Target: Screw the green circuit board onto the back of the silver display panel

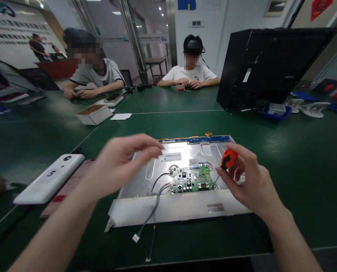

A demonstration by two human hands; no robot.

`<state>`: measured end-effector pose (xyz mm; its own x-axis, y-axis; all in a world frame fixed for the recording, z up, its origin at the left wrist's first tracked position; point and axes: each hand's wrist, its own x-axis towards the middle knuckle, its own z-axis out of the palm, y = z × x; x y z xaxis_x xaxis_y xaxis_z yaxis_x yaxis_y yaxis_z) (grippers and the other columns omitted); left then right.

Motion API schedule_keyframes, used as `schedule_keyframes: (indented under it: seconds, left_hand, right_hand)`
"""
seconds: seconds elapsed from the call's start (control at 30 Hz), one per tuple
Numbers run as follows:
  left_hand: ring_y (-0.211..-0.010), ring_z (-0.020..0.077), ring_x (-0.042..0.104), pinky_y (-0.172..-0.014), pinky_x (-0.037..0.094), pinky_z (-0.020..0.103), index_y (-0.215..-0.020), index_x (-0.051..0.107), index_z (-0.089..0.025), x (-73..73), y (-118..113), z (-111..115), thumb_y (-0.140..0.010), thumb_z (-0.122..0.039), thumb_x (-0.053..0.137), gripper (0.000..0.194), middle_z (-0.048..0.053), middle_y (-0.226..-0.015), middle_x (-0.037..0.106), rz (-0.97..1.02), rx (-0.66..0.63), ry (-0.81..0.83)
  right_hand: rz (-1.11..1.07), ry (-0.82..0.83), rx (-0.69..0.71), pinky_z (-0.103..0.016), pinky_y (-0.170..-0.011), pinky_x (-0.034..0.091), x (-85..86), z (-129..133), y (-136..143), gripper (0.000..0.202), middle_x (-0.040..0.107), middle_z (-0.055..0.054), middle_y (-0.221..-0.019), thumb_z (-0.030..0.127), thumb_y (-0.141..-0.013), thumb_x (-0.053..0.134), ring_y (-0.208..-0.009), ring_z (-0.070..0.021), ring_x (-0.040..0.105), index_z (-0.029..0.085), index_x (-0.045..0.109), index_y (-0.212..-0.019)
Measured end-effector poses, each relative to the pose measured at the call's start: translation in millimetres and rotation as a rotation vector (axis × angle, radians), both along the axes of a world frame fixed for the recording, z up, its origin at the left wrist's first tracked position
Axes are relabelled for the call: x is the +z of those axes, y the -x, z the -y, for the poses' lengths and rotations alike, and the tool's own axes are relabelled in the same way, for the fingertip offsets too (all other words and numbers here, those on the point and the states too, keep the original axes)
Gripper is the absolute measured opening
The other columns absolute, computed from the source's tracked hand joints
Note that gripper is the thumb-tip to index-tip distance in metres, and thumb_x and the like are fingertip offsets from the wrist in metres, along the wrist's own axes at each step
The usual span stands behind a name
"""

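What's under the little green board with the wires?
The board lies over a silver panel, with round shapes peeking out at its upper corners. The rest beneath is covered.

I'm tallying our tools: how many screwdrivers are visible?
2: one screwdriver in the right hand; another screwdriver on the table before the person opposite. Others may be hidden.

White device marked 5 (51, 178), open box (93, 118), black casing (278, 66), blue tray (274, 116)
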<state>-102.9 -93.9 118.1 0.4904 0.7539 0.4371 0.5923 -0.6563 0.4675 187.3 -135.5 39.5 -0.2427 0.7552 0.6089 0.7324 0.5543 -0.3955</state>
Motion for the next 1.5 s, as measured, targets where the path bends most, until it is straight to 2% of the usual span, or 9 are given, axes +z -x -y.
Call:
schedule_keyframes:
  seconds: [0.1,0.23,0.33,0.47,0.6,0.7,0.9,1.1,1.5]
  left_hand:
    - [-0.067,0.0115,0.062,-0.061,0.047,0.020,-0.088,0.067,-0.013,-39.4,-33.8,6.5,-0.095,-0.015,0.054,0.015,0.001,-0.077,0.068,-0.149,-0.308,0.158]
    - [-0.072,0.0177,0.060,-0.063,0.045,0.027,-0.091,0.066,-0.014,-87.5,-73.4,21.7,-0.091,-0.020,0.064,0.006,0.005,-0.083,0.067,-0.401,-0.450,-0.062]
    - [-0.072,0.0181,0.058,-0.066,0.044,0.030,-0.088,0.064,-0.013,-102.0,-90.3,29.4,-0.094,-0.019,0.061,0.009,0.005,-0.081,0.064,-0.473,-0.555,-0.284]
    - [-0.073,0.0184,0.056,-0.066,0.041,0.032,-0.088,0.064,-0.013,-103.3,-103.0,35.9,-0.098,-0.017,0.054,0.015,0.005,-0.081,0.063,-0.450,-0.607,-0.447]
    - [-0.073,0.0184,0.056,-0.064,0.039,0.033,-0.086,0.063,-0.013,-105.4,-108.7,46.2,-0.097,-0.014,0.052,0.016,0.004,-0.080,0.061,-0.447,-0.573,-0.475]
    - [-0.080,0.0191,0.058,-0.068,0.041,0.033,-0.096,0.064,-0.011,-111.9,-108.6,55.7,-0.100,-0.020,0.051,0.017,0.006,-0.089,0.063,-0.410,-0.536,-0.434]
    - [-0.104,0.0249,0.058,-0.093,0.043,0.035,-0.118,0.060,-0.006,-123.3,-109.5,64.1,-0.100,-0.045,0.049,0.045,0.013,-0.114,0.064,-0.394,-0.540,-0.352]
    - [-0.115,0.0265,0.055,-0.105,0.037,0.039,-0.125,0.055,-0.006,-122.6,-109.0,64.9,-0.100,-0.038,0.049,0.041,0.014,-0.119,0.063,-0.448,-0.524,-0.240]
    - [-0.131,0.0283,0.043,-0.119,0.017,0.050,-0.133,0.048,-0.011,-124.6,-107.8,59.0,-0.099,-0.043,0.051,0.048,0.014,-0.131,0.057,-0.457,-0.565,-0.099]
  right_hand:
    - [-0.009,-0.002,-0.006,-0.018,-0.042,0.044,-2.5,-1.2,-0.1,0.057,0.058,0.003,-0.078,0.025,-0.092,0.058,-0.051,-0.0090,0.056,0.026,0.028,-0.141]
    - [-0.017,-0.004,-0.016,-0.019,-0.042,0.044,-5.2,-2.2,-0.2,0.059,0.058,0.004,-0.077,0.026,-0.091,0.060,-0.050,-0.0087,0.055,0.027,0.030,-0.142]
    - [-0.017,-0.012,-0.014,-0.019,-0.042,0.043,-4.7,-2.4,0.6,0.059,0.058,0.004,-0.076,0.025,-0.091,0.059,-0.049,-0.0088,0.055,0.026,0.030,-0.142]
    - [-0.010,-0.021,-0.008,-0.021,-0.044,0.044,-3.5,-3.0,1.4,0.058,0.057,0.005,-0.071,0.025,-0.092,0.057,-0.049,-0.0099,0.056,0.025,0.030,-0.142]
    - [-0.018,-0.032,-0.007,-0.023,-0.046,0.045,-4.0,-3.7,0.4,0.057,0.058,0.005,-0.072,0.026,-0.093,0.057,-0.049,-0.0102,0.056,0.024,0.030,-0.142]
    - [-0.018,-0.065,-0.008,-0.023,-0.047,0.047,-2.9,-3.8,0.4,0.054,0.060,0.004,-0.073,0.027,-0.093,0.057,-0.050,-0.0101,0.056,0.022,0.034,-0.141]
    - [-0.042,-0.104,0.016,-0.021,-0.045,0.045,0.8,-2.0,2.9,0.050,0.061,0.002,-0.076,0.020,-0.092,0.055,-0.049,-0.0085,0.055,0.020,0.039,-0.139]
    - [-0.068,-0.151,0.047,-0.021,-0.047,0.046,0.1,-2.0,6.3,0.049,0.061,0.003,-0.079,0.015,-0.090,0.056,-0.051,-0.0081,0.054,0.020,0.041,-0.136]
    - [-0.070,-0.157,0.043,-0.019,-0.047,0.046,1.6,-2.5,8.4,0.049,0.060,0.003,-0.082,0.019,-0.091,0.058,-0.052,-0.0078,0.051,0.022,0.039,-0.136]
